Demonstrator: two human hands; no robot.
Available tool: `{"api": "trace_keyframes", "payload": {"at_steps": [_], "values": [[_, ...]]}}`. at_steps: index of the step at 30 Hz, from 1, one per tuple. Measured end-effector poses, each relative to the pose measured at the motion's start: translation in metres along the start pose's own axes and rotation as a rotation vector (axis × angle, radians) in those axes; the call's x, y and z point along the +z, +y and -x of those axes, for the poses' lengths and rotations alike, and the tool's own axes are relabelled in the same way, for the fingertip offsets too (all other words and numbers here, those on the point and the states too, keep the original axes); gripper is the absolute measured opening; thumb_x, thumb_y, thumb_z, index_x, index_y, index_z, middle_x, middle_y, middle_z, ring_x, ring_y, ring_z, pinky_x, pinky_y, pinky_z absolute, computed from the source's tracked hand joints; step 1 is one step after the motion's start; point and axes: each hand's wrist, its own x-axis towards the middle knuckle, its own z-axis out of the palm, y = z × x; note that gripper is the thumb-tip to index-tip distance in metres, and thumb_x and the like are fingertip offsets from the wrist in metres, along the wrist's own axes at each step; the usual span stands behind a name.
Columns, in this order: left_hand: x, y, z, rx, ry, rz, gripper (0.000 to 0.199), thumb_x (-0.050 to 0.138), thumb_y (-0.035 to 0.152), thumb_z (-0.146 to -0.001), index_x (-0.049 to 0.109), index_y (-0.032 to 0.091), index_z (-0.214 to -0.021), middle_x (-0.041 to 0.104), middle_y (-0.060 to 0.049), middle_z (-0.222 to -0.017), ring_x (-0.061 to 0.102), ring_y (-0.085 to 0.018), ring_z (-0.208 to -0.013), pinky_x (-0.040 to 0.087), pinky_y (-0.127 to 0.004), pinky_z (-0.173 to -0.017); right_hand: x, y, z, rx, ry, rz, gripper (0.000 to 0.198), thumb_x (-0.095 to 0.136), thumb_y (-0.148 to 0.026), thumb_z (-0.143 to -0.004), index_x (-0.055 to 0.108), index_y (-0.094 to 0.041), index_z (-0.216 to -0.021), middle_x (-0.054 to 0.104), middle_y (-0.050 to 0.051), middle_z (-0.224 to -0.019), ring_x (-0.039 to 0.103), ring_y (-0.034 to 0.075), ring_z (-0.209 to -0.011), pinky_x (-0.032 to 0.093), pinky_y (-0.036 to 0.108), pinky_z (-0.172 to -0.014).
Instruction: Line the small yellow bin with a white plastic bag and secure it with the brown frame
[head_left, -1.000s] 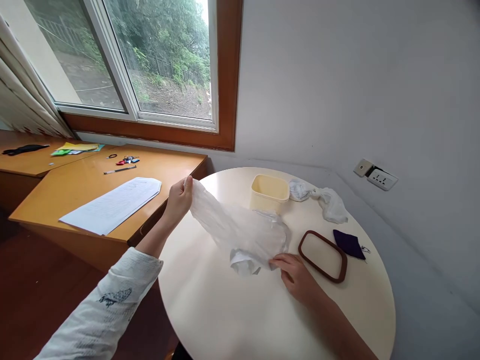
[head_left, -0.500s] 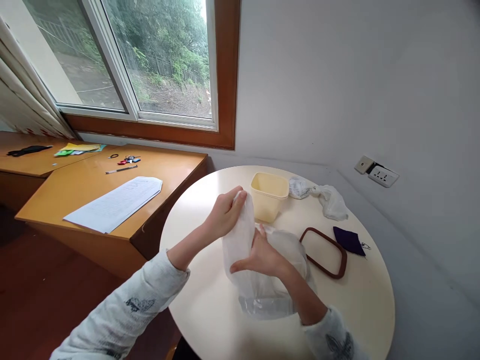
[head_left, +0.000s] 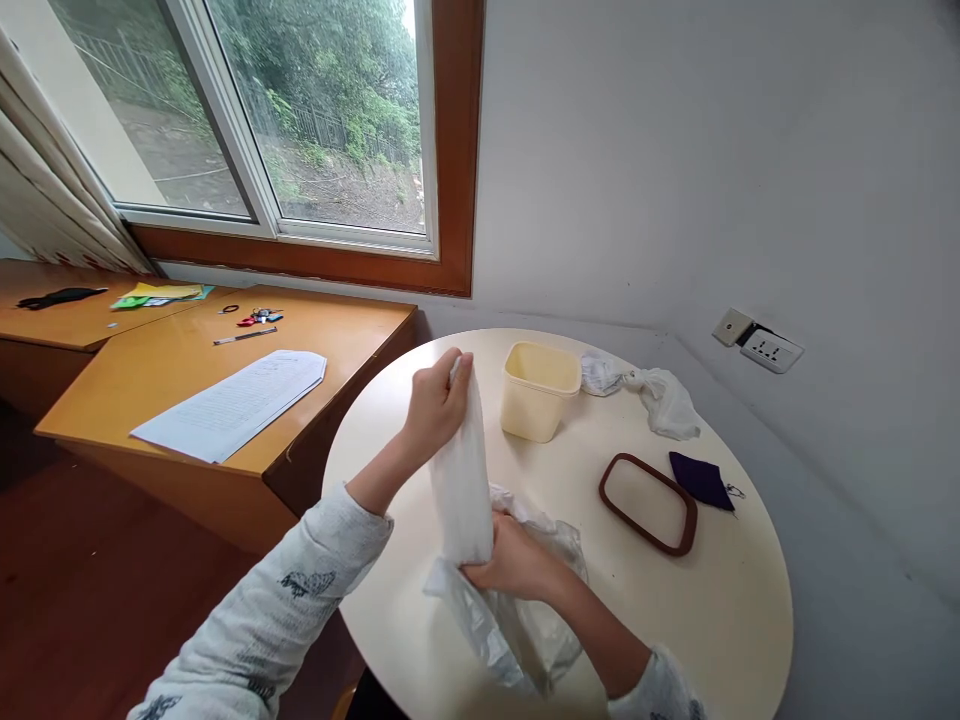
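Observation:
A thin white plastic bag (head_left: 463, 480) is stretched between my two hands, bunched into a long strip. My left hand (head_left: 441, 400) is closed around its upper end, thumb on top. Lower down, my right hand (head_left: 514, 560) wraps round the bag, and the loose part spreads out below and to the right over the table. Just beyond the hands stands a cream plastic tub (head_left: 538, 392) with no lid on it. To the right lies a brown rectangular frame or ring (head_left: 649, 505), flat on the table.
The round white table (head_left: 720, 620) stands against the wall. Toward its back right are crumpled white bags (head_left: 667, 402) and a dark purple cloth piece (head_left: 701, 480). On the wooden desk (head_left: 360, 340) at left are papers (head_left: 232, 405), a pen (head_left: 245, 336) and keys (head_left: 260, 317).
My left hand has moved left and slightly up, while my right hand has slid down the bag. The bag is now drawn into a longer, narrower strip.

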Motion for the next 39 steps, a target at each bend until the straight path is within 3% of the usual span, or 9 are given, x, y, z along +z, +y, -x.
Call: {"api": "trace_keyframes", "payload": {"at_steps": [4,12,15,18,22,26,30,33,39], "values": [[-0.022,-0.011,-0.015,-0.004,0.105,-0.100,0.036,0.034,0.035,-0.090,0.023,0.020,-0.059,0.020,0.006,-0.052,0.021,-0.009,-0.047,0.019,-0.025,-0.047,-0.020,0.015,0.013,-0.189,0.150,0.153,0.016,0.060,-0.019,-0.065,0.060,-0.021,-0.081,0.059,0.004,-0.106,0.052,0.021,-0.099,0.040,0.033,-0.084],[-0.038,-0.049,-0.017,-0.072,0.160,-0.169,0.038,0.036,0.038,-0.088,0.023,0.020,-0.057,0.018,0.006,-0.052,0.021,-0.009,-0.048,0.020,-0.024,-0.047,-0.057,0.043,0.039,0.036,0.191,0.161,0.020,0.052,-0.018,-0.074,0.053,-0.019,-0.093,0.059,0.000,-0.074,0.051,0.011,-0.056,0.039,0.022,-0.052],[-0.037,-0.075,-0.011,-0.132,-0.001,-0.288,0.034,0.041,0.036,-0.085,0.032,0.020,-0.057,0.024,0.007,-0.049,0.026,-0.009,-0.045,0.023,-0.023,-0.047,-0.067,0.047,0.043,0.063,0.244,0.274,0.009,0.050,-0.018,-0.072,0.056,-0.019,-0.078,0.057,0.001,-0.072,0.054,0.015,-0.066,0.042,0.028,-0.065],[-0.044,-0.083,-0.010,-0.170,-0.239,-0.404,0.019,0.051,0.038,-0.079,0.052,0.019,-0.081,0.054,0.000,-0.065,0.049,-0.014,-0.059,0.037,-0.025,-0.057,-0.073,0.051,0.046,0.024,0.317,0.367,0.012,0.048,-0.011,-0.068,0.055,-0.019,-0.072,0.058,0.003,-0.088,0.055,0.018,-0.083,0.040,0.033,-0.078],[-0.044,-0.042,0.003,0.044,-0.561,-0.319,0.068,0.058,0.046,-0.073,0.028,0.024,-0.131,0.040,-0.012,-0.134,0.037,-0.027,-0.123,0.034,-0.043,-0.096,-0.074,0.048,0.045,0.075,0.313,0.401,0.020,0.046,-0.006,-0.065,0.051,-0.020,-0.078,0.059,0.002,-0.082,0.055,0.016,-0.071,0.039,0.025,-0.058],[-0.004,-0.003,0.045,0.358,-0.957,-0.226,0.107,0.073,0.046,-0.056,0.009,0.023,-0.139,0.030,-0.016,-0.142,0.023,-0.032,-0.132,0.010,-0.053,-0.107,-0.068,0.028,0.037,-0.056,0.321,0.597,0.027,0.046,-0.003,-0.060,0.052,-0.019,-0.081,0.061,0.002,-0.077,0.055,0.019,-0.071,0.037,0.027,-0.061],[0.037,-0.014,0.080,0.350,-1.084,-0.292,0.089,0.065,0.017,-0.065,0.015,0.014,-0.138,0.063,-0.012,-0.107,0.053,-0.027,-0.109,0.016,-0.051,-0.106,-0.066,0.015,0.039,-0.205,0.330,0.662,0.047,0.045,-0.001,-0.061,0.053,-0.020,-0.103,0.064,0.005,-0.092,0.057,0.021,-0.083,0.039,0.030,-0.070],[0.041,-0.030,0.081,0.290,-1.120,-0.401,0.047,0.052,0.004,-0.067,0.051,0.015,-0.113,0.068,-0.008,-0.082,0.064,-0.022,-0.081,0.039,-0.039,-0.091,-0.073,0.024,0.046,-0.095,0.274,0.745,0.057,0.050,-0.005,-0.065,0.047,-0.021,-0.120,0.065,0.008,-0.094,0.059,0.024,-0.078,0.040,0.032,-0.064],[0.017,-0.043,0.062,0.209,-1.074,-0.534,0.037,0.044,0.001,-0.065,0.056,0.019,-0.095,0.067,-0.005,-0.073,0.062,-0.022,-0.064,0.042,-0.030,-0.056,-0.105,0.045,0.062,0.065,0.234,0.816,0.015,0.050,-0.007,-0.065,0.059,-0.019,-0.065,0.063,0.006,-0.070,0.057,0.022,-0.072,0.038,0.037,-0.072]]}}
